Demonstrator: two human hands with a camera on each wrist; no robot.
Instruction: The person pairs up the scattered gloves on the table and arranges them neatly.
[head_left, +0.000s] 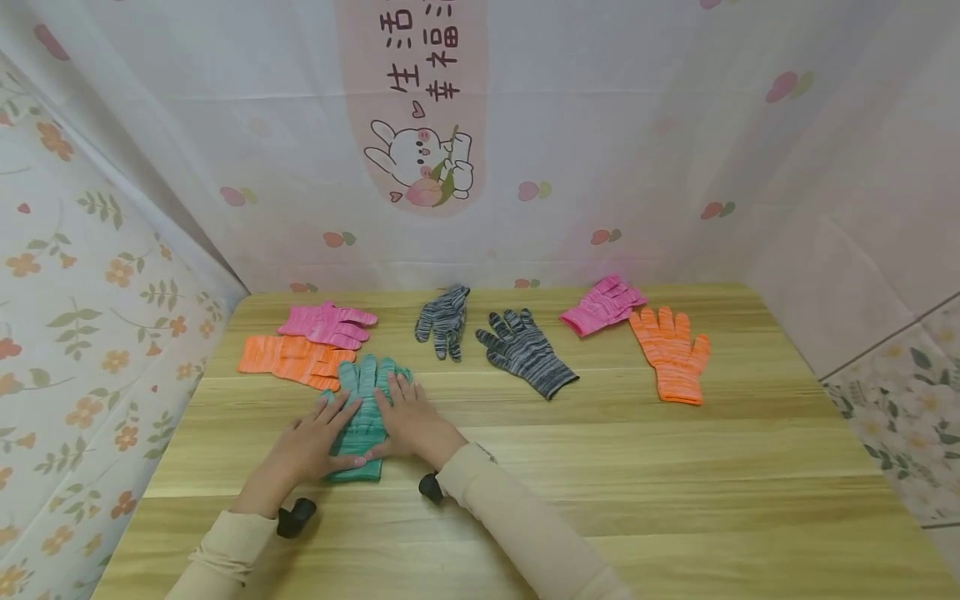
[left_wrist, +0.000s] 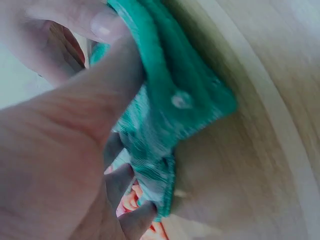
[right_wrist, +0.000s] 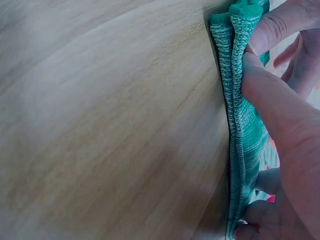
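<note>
A green knitted glove (head_left: 363, 425) lies on the table, its fingers pointing away and its cuff toward me. My left hand (head_left: 306, 443) rests on its left side with the fingers spread. On the right side, my right hand (head_left: 414, 422) presses it with extended fingers, and both thumbs meet above the cuff. Layered green edges of the glove (right_wrist: 239, 100) show in the right wrist view. In the left wrist view the cuff of the glove (left_wrist: 195, 100) stands slightly raised from the wood. An orange glove (head_left: 288, 358) adjoins the green fingertips.
A pink glove (head_left: 324, 323) overlaps the left orange one. Two grey striped gloves (head_left: 444, 321) (head_left: 528, 352) lie at the middle back. Another pink glove (head_left: 602, 306) and another orange glove (head_left: 673, 357) lie right. Printed curtains (head_left: 600, 150) border the wooden table (head_left: 600, 492).
</note>
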